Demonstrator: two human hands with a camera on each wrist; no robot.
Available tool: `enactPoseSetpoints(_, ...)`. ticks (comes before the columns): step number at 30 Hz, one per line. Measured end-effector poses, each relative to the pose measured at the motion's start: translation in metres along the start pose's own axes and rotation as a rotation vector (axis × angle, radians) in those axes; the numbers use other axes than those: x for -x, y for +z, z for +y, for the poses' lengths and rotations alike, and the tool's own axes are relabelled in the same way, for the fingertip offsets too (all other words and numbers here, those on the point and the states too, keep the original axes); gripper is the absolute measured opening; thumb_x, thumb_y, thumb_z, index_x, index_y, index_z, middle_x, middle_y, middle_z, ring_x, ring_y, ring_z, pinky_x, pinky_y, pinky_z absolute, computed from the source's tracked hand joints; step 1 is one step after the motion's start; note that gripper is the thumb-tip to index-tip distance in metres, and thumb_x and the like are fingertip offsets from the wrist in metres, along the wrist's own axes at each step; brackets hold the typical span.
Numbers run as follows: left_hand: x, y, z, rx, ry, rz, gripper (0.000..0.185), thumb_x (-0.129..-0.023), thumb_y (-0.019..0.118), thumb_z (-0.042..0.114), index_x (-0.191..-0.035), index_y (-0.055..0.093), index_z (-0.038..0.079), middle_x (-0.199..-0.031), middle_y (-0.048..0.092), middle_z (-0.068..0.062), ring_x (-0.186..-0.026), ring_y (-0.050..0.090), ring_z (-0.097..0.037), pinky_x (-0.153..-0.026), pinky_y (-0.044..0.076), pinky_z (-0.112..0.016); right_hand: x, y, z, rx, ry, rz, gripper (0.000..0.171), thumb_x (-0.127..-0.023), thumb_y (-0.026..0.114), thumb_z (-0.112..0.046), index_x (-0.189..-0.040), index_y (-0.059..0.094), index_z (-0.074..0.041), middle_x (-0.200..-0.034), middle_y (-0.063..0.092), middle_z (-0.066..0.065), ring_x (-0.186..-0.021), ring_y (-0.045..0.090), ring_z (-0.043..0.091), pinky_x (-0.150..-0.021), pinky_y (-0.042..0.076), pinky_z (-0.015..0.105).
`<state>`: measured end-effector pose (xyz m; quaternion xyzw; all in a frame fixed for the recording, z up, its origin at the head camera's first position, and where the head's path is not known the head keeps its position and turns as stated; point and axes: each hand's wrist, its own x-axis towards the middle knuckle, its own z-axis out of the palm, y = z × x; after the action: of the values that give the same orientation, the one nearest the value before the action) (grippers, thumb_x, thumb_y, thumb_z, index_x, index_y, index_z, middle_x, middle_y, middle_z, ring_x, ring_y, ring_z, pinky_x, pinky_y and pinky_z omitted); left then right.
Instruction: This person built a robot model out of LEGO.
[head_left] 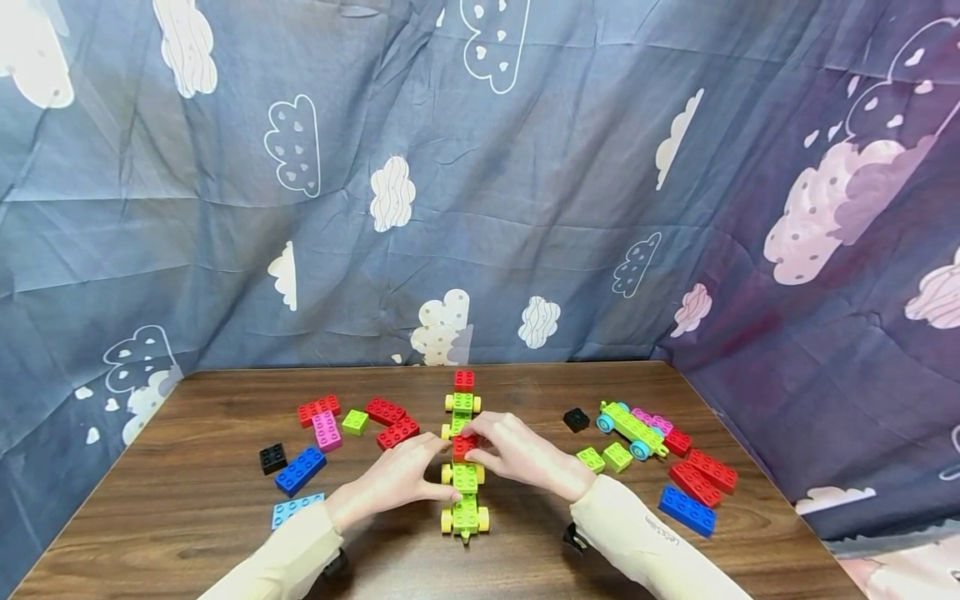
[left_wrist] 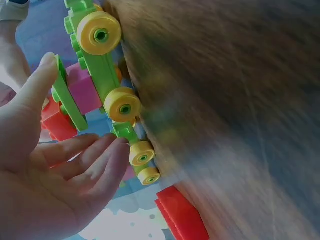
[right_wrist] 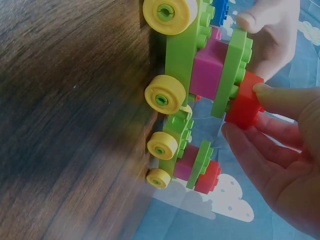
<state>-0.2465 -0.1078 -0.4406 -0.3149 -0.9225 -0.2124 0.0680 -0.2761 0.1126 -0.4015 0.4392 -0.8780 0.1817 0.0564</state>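
My right grip (head_left: 517, 452) pinches a red brick (right_wrist: 244, 104) at the far end of a green plate (right_wrist: 232, 70).
My left grip (head_left: 396, 481) is spread, its thumb at the plate's near end. Below my right grip, the plate sits on a pink brick (right_wrist: 207, 70) atop a green wheeled base (right_wrist: 178, 70); beyond, a second car (head_left: 463, 403) stands on the desk (head_left: 525, 546). I can't tell whether the red brick is fully seated.

The brown wooden table (head_left: 187, 467) carries two yellow-wheeled toy cars (head_left: 465, 482), one blue-wheeled car (head_left: 632, 425) and scattered coloured bricks (head_left: 301, 470).
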Motion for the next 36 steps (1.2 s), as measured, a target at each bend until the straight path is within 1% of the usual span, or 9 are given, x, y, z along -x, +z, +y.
enactPoseSetpoints(4, -0.0035, 0.0002, -0.0007, 0.064, 0.018, -0.004, 0.058, -0.077, 0.081, 0.048, -0.113, 0.066, 0.006, -0.101, 0.067, -0.005, -0.090, 0.065, -0.020, -0.077, 0.054, -0.032, 0.0007, -0.0007, -0.0007, 0.009, 0.013, -0.005, 0.019, -0.094, 0.069, -0.022, -0.110, 0.070, -0.012, -0.103, 0.071, -0.002, -0.087, 0.064, 0.010, -0.077, 0.053, 0.021)
enactPoseSetpoints(6, -0.0048, 0.0006, -0.0010, 0.092, 0.023, -0.010, 0.057, -0.077, 0.082, 0.047, -0.112, 0.066, 0.006, -0.100, 0.067, -0.006, -0.088, 0.065, -0.020, -0.076, 0.053, -0.030, 0.0011, -0.0010, -0.0008, 0.009, 0.016, -0.003, 0.020, -0.094, 0.069, -0.022, -0.110, 0.069, -0.012, -0.104, 0.071, -0.002, -0.087, 0.065, 0.010, -0.077, 0.053, 0.021)
enactPoseSetpoints(11, -0.0064, 0.0017, -0.0012, 0.146, 0.008, -0.014, 0.057, -0.076, 0.083, 0.045, -0.112, 0.065, 0.005, -0.100, 0.068, -0.007, -0.089, 0.064, -0.020, -0.076, 0.053, -0.028, 0.0020, -0.0012, -0.0010, 0.001, 0.007, 0.011, 0.019, -0.093, 0.070, -0.021, -0.109, 0.070, -0.011, -0.102, 0.071, -0.001, -0.086, 0.065, 0.013, -0.076, 0.053, 0.021)
enactPoseSetpoints(18, -0.0069, 0.0030, -0.0002, 0.138, -0.007, -0.004, 0.052, -0.076, 0.083, 0.043, -0.108, 0.063, 0.007, -0.097, 0.067, -0.006, -0.086, 0.064, -0.019, -0.073, 0.051, -0.027, 0.0015, -0.0018, -0.0021, 0.036, -0.042, 0.035, 0.019, -0.092, 0.070, -0.020, -0.108, 0.070, -0.010, -0.101, 0.069, 0.001, -0.084, 0.063, 0.010, -0.074, 0.053, 0.021)
enactPoseSetpoints(23, -0.0066, 0.0034, 0.0008, 0.139, -0.020, 0.000, 0.052, -0.075, 0.084, 0.041, -0.107, 0.064, 0.005, -0.097, 0.067, -0.006, -0.086, 0.064, -0.021, -0.072, 0.051, -0.027, 0.0009, -0.0021, -0.0011, 0.022, -0.033, 0.017, 0.020, -0.092, 0.071, -0.022, -0.108, 0.069, -0.011, -0.101, 0.068, -0.001, -0.083, 0.062, 0.007, -0.074, 0.053, 0.019)
enactPoseSetpoints(28, -0.0069, 0.0037, 0.0007, 0.138, -0.026, 0.009, 0.051, -0.075, 0.084, 0.040, -0.106, 0.064, 0.006, -0.097, 0.067, -0.006, -0.087, 0.065, -0.020, -0.073, 0.052, -0.028, -0.0012, -0.0023, 0.0009, 0.010, -0.051, 0.007, 0.019, -0.091, 0.072, -0.020, -0.107, 0.069, -0.010, -0.099, 0.069, 0.000, -0.083, 0.064, 0.010, -0.074, 0.052, 0.019)
enactPoseSetpoints(32, -0.0073, 0.0051, 0.0005, 0.137, -0.016, 0.009, 0.051, -0.075, 0.084, 0.040, -0.105, 0.064, 0.006, -0.097, 0.068, -0.006, -0.087, 0.065, -0.019, -0.074, 0.053, -0.027, -0.0030, -0.0034, 0.0017, 0.024, -0.082, 0.006, 0.017, -0.092, 0.071, -0.018, -0.107, 0.071, -0.009, -0.099, 0.071, 0.001, -0.083, 0.066, 0.013, -0.074, 0.052, 0.020)
enactPoseSetpoints(36, -0.0075, 0.0054, 0.0006, 0.137, -0.014, 0.006, 0.051, -0.075, 0.084, 0.041, -0.105, 0.064, 0.005, -0.096, 0.068, -0.006, -0.086, 0.065, -0.018, -0.072, 0.052, -0.026, -0.0040, -0.0048, 0.0007, 0.036, -0.084, -0.003, 0.018, -0.092, 0.070, -0.018, -0.108, 0.071, -0.009, -0.100, 0.071, 0.002, -0.085, 0.068, 0.015, -0.074, 0.053, 0.021)
